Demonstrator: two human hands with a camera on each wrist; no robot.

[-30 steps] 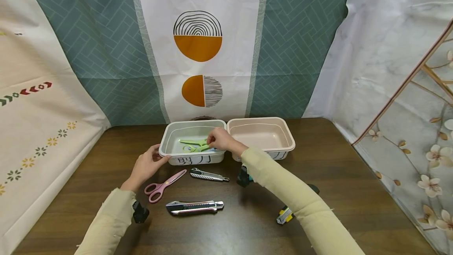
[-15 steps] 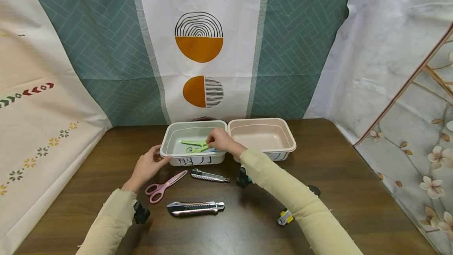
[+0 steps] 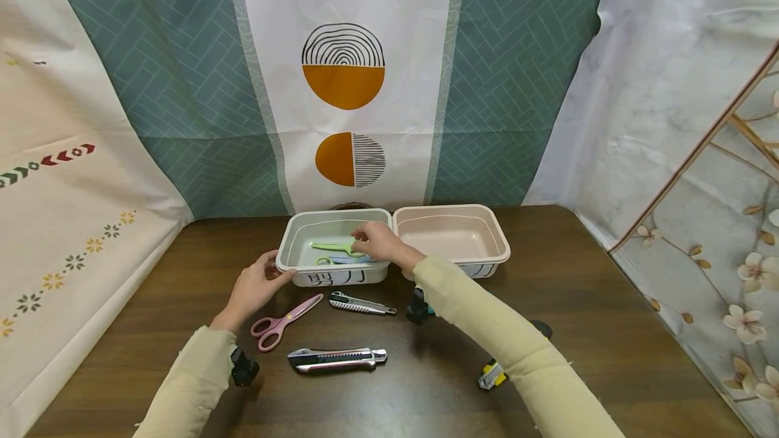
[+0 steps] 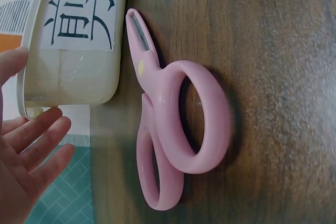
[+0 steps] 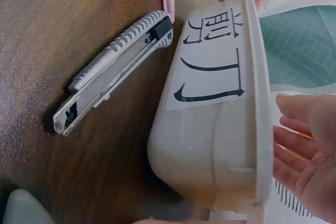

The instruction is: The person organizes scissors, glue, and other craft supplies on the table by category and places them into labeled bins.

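My left hand [image 3: 252, 289] holds the front left corner of the pale green bin [image 3: 337, 276], thumb on the rim and fingers at its side. A label with dark characters is on the bin's front. My right hand [image 3: 380, 240] is inside the bin at its right end, fingers loosely bent; in the right wrist view the thumb and fingers stand apart, with nothing seen between them. Below the fingertips lie light green scissors [image 3: 331, 247], partly covered by the hand, and a light blue item [image 3: 349, 260]. Pink scissors [image 4: 168, 108] lie on the table near my left hand.
A beige bin [image 3: 450, 238] stands against the green bin's right side. On the table lie a slim box cutter [image 5: 115, 64], a larger silver and black one [image 3: 337, 359], and a yellow and grey cutter [image 3: 491, 376], partly under the right sleeve. A patterned curtain hangs behind.
The light green scissors have sunk lower in the bin, and the right hand's fingers have loosened and parted from them. The left hand stays at the bin corner.
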